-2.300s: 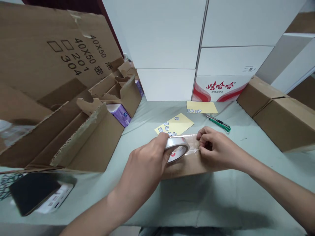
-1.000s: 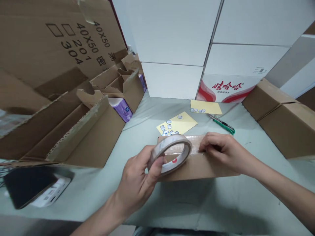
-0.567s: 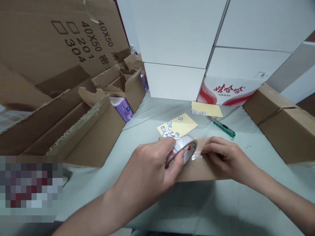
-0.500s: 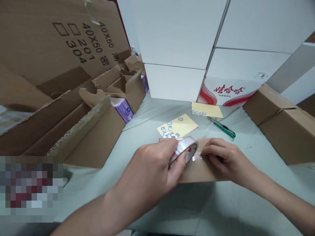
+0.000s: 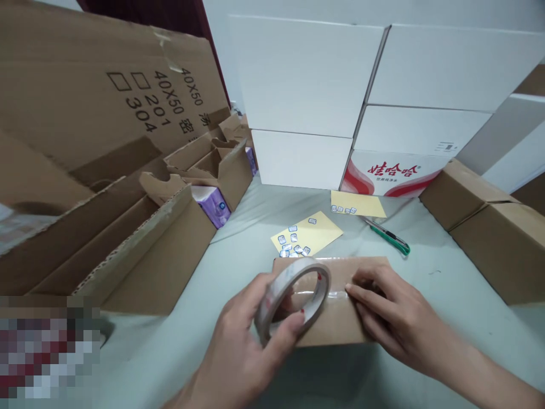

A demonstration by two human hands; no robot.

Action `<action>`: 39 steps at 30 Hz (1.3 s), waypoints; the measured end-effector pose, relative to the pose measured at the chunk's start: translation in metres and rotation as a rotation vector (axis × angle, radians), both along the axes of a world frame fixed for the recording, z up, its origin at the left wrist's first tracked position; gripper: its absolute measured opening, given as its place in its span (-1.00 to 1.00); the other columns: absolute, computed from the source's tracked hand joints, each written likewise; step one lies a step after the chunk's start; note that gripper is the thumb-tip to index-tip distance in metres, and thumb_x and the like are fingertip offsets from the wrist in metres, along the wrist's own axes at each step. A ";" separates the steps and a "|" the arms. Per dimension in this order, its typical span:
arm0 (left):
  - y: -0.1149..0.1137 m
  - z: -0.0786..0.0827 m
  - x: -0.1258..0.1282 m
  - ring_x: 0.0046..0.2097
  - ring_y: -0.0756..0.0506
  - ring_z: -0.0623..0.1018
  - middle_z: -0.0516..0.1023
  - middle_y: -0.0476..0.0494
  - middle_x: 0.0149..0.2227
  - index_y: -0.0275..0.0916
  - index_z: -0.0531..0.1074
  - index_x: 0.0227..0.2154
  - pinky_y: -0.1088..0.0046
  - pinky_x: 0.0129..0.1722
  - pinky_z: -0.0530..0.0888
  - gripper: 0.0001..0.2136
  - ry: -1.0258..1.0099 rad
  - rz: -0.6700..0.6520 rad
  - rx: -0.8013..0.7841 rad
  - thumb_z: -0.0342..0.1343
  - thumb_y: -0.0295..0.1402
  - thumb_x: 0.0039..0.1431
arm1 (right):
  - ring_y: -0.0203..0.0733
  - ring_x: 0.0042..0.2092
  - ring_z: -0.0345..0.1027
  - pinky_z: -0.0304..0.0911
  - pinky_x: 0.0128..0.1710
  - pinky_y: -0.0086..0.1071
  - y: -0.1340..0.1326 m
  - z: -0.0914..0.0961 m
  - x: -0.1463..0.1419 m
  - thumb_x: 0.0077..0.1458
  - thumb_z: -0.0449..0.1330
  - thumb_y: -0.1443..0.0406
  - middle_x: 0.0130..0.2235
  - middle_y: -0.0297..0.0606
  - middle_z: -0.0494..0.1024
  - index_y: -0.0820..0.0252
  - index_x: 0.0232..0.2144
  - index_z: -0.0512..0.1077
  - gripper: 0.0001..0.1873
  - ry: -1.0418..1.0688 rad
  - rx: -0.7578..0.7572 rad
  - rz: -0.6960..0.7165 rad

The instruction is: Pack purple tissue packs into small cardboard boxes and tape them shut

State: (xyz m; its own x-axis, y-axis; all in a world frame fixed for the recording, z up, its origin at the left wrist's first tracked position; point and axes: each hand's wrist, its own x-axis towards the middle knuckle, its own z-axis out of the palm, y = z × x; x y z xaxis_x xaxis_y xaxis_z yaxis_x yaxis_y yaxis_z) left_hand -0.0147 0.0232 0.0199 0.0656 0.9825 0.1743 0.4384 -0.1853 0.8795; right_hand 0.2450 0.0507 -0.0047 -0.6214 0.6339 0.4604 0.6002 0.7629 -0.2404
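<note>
A brown cardboard box lies on pale green cloth; the left hand grips a round translucent tape roll tilted above it, the right hand, fingertips together, touches its top, seemingly steadying it.

The carton stands over the cloth. The left hand holds the roll over the carton's left part; the right hand is at its right part. Just behind the carton's left half lies the near sheet; farther behind its right half, the far sheet. The knife lies behind and right of the carton. Well behind the carton rises the stack. Right of it and back stands the side box. Well left are the front bin, the tissues and, farther back, the rear bin.
</note>
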 end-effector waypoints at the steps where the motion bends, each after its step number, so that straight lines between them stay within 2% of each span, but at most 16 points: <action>1: -0.005 -0.007 -0.002 -0.35 -0.08 0.58 0.57 -0.04 -0.40 -0.19 0.51 -0.27 0.51 -0.34 0.51 -0.66 -0.094 0.035 -0.059 0.16 0.02 0.21 | -0.06 -0.16 0.37 0.43 -0.27 -0.17 0.000 0.000 0.000 0.25 0.09 0.48 -0.12 -0.01 0.45 0.21 0.02 0.38 -0.69 -0.004 -0.008 0.007; 3: -0.012 -0.018 -0.006 -0.26 -0.12 0.61 0.60 -0.10 -0.36 -0.20 0.53 -0.24 0.46 -0.25 0.55 -0.58 -0.262 0.033 -0.146 0.15 0.10 0.19 | -0.05 -0.18 0.36 0.43 -0.28 -0.15 -0.001 0.000 0.001 0.25 0.09 0.46 -0.15 -0.03 0.46 0.22 0.03 0.37 -0.69 -0.014 -0.020 0.012; 6: -0.018 -0.023 -0.008 -0.41 -0.07 0.58 0.61 -0.08 -0.45 -0.21 0.52 -0.20 0.49 -0.34 0.54 -0.56 -0.355 -0.124 -0.181 0.09 0.11 0.25 | -0.04 -0.16 0.36 0.43 -0.27 -0.13 -0.001 0.001 0.002 0.26 0.09 0.45 -0.13 -0.01 0.47 0.22 0.03 0.37 -0.70 -0.024 -0.018 0.011; 8: -0.018 -0.018 -0.007 -0.51 -0.03 0.52 0.58 -0.04 -0.52 -0.21 0.51 -0.12 0.52 -0.41 0.50 -0.59 -0.283 -0.160 -0.129 0.02 0.04 0.33 | -0.04 -0.15 0.37 0.43 -0.25 -0.12 -0.001 0.001 0.002 0.26 0.09 0.45 -0.12 -0.01 0.47 0.22 0.02 0.38 -0.71 -0.028 -0.016 0.012; 12: -0.015 0.001 -0.003 -0.56 0.01 0.48 0.49 0.08 -0.60 -0.15 0.51 -0.01 0.57 -0.46 0.45 -0.72 -0.023 -0.101 0.040 0.05 -0.18 0.35 | -0.04 -0.12 0.37 0.45 -0.23 -0.14 -0.001 -0.001 0.003 0.28 0.10 0.44 -0.10 0.01 0.46 0.26 0.05 0.38 -0.70 -0.027 -0.002 0.002; 16: -0.010 0.016 -0.003 -0.65 0.03 0.41 0.41 0.14 -0.67 -0.11 0.53 -0.04 0.58 -0.60 0.36 -0.76 0.098 -0.132 0.064 0.04 -0.24 0.34 | -0.01 -0.11 0.39 0.47 -0.23 -0.13 -0.002 -0.001 0.004 0.29 0.09 0.41 -0.09 0.07 0.47 0.33 0.06 0.37 -0.70 -0.055 0.044 -0.031; 19: -0.010 0.017 -0.003 -0.63 0.04 0.43 0.42 0.16 -0.66 -0.10 0.52 -0.05 0.61 -0.59 0.36 -0.76 0.101 -0.087 0.083 0.03 -0.22 0.34 | 0.14 -0.01 0.40 0.48 -0.17 0.02 -0.002 0.001 0.004 0.33 0.11 0.21 -0.01 0.17 0.44 0.33 0.09 0.38 -0.62 -0.118 0.051 -0.011; 22: -0.010 0.012 -0.002 -0.61 0.05 0.45 0.43 0.17 -0.66 -0.09 0.54 -0.11 0.63 -0.55 0.38 -0.79 0.098 -0.040 0.085 0.06 -0.20 0.33 | 0.41 0.23 0.22 0.38 0.00 0.31 0.000 0.004 -0.002 0.28 0.05 -0.11 0.20 0.29 0.32 0.27 0.20 0.34 -0.31 -0.207 0.085 0.071; 25: -0.009 0.005 0.000 -0.58 0.06 0.46 0.51 0.15 -0.58 -0.10 0.55 -0.24 0.65 -0.54 0.37 -0.87 0.045 -0.002 0.121 0.13 -0.23 0.27 | 0.49 0.34 0.07 0.31 0.06 0.38 0.002 0.006 -0.009 0.18 0.04 -0.26 0.30 0.35 0.21 0.24 0.24 0.31 -0.14 -0.300 0.086 0.132; 28: -0.010 -0.001 0.003 -0.49 0.04 0.52 0.59 0.09 -0.44 -0.14 0.51 -0.36 0.64 -0.49 0.39 -0.89 -0.055 0.069 0.130 0.19 -0.24 0.20 | 0.50 0.37 0.04 0.33 0.07 0.36 0.002 0.005 -0.010 0.11 0.09 -0.30 0.32 0.38 0.20 0.22 0.27 0.30 -0.07 -0.366 0.078 0.122; 31: -0.011 -0.007 0.002 -0.40 -0.02 0.56 0.57 0.02 -0.43 -0.17 0.47 -0.40 0.60 -0.43 0.42 -0.80 -0.152 0.156 -0.012 0.19 -0.15 0.20 | 0.48 0.39 0.01 0.31 0.08 0.37 0.002 0.005 0.001 0.12 0.09 -0.29 0.35 0.36 0.17 0.19 0.34 0.22 -0.04 -0.379 0.083 0.094; 34: -0.012 -0.016 -0.007 -0.40 -0.06 0.56 0.57 -0.03 -0.46 -0.20 0.46 -0.41 0.55 -0.40 0.45 -0.71 -0.240 0.088 -0.087 0.16 -0.06 0.21 | 0.46 0.41 -0.05 0.30 0.10 0.37 0.001 0.003 0.017 0.14 0.04 -0.31 0.38 0.35 0.11 0.19 0.38 0.16 -0.01 -0.368 0.066 0.037; 36: -0.013 -0.024 -0.013 -0.34 -0.09 0.58 0.61 -0.08 -0.39 -0.20 0.48 -0.36 0.53 -0.34 0.48 -0.70 -0.291 0.040 -0.077 0.13 -0.04 0.25 | 0.43 0.42 -0.07 0.30 0.12 0.34 0.001 0.000 0.023 0.14 0.01 -0.31 0.39 0.34 0.08 0.23 0.40 0.12 0.02 -0.372 0.057 0.009; 39: -0.013 -0.032 -0.016 -0.30 -0.09 0.58 0.62 -0.12 -0.30 -0.19 0.50 -0.33 0.51 -0.30 0.50 -0.70 -0.308 0.051 -0.051 0.09 -0.06 0.31 | 0.36 0.44 -0.10 0.29 0.18 0.25 -0.003 -0.001 0.023 0.16 -0.03 -0.31 0.41 0.28 0.06 0.30 0.43 0.01 0.07 -0.373 0.051 -0.003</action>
State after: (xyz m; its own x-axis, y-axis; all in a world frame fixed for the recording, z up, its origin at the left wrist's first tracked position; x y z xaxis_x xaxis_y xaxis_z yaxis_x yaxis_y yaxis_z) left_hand -0.0309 0.0099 -0.0121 -0.0317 0.9912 0.1287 0.1579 -0.1222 0.9799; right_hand 0.2682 0.0473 -0.0059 -0.7508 0.6178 0.2340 0.6412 0.7667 0.0332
